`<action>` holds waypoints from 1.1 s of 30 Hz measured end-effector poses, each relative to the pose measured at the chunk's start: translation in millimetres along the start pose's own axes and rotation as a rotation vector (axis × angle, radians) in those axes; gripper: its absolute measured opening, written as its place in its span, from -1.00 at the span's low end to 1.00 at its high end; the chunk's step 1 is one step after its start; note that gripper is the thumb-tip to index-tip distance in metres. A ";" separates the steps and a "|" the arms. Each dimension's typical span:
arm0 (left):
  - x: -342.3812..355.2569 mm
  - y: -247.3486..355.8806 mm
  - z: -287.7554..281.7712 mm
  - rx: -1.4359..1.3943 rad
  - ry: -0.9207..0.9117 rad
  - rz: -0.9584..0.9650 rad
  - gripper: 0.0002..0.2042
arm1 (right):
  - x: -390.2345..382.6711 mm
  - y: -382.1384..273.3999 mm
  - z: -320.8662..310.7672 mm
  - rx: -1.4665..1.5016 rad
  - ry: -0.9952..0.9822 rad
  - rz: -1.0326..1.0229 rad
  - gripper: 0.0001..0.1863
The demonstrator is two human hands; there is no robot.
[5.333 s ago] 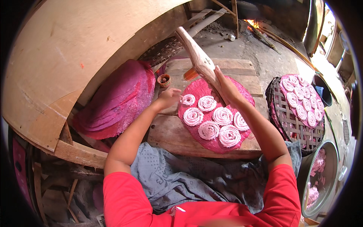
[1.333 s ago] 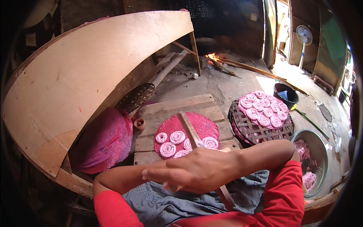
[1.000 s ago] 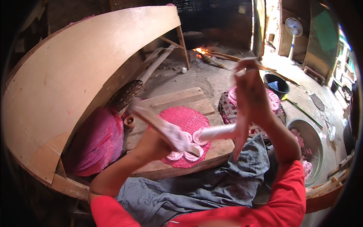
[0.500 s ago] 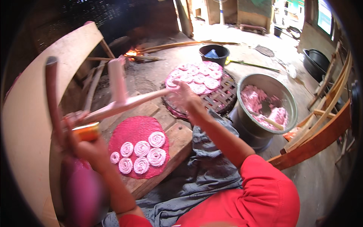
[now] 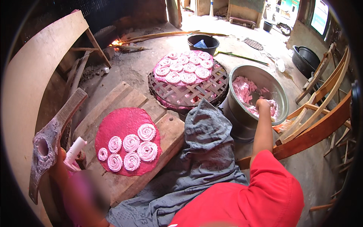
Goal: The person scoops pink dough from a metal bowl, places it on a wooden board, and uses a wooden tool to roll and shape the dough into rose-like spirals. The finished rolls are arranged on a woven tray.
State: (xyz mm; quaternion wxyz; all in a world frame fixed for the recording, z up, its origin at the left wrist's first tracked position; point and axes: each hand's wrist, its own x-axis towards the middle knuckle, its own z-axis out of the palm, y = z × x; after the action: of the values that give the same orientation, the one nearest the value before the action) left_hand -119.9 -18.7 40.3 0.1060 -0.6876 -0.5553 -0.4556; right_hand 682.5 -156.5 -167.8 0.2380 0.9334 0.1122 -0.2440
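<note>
grey bucket (image 5: 237, 113) holds pink dough (image 5: 242, 89); right hand (image 5: 264, 105) inside, grip unclear; left hand (image 5: 59, 166) grasps wooden tool (image 5: 56, 131)

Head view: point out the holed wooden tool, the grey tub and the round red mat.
Holed wooden tool (image 5: 54, 135), head view: wood beside its hole.
Grey tub (image 5: 242, 122), head view: outer wall.
Round red mat (image 5: 118, 122), head view: bare upper part.
</note>
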 end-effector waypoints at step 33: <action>-27.6 -56.7 5.4 0.427 -0.165 0.226 -0.61 | -21.7 -42.9 26.8 0.690 0.647 -0.524 -0.75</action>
State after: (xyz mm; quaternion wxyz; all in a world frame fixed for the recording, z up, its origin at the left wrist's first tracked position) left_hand -165.0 -13.1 -3.7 0.2535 -0.7423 -0.5652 -0.2554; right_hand 639.2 -135.0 -194.0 -0.1981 0.9255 0.3223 -0.0179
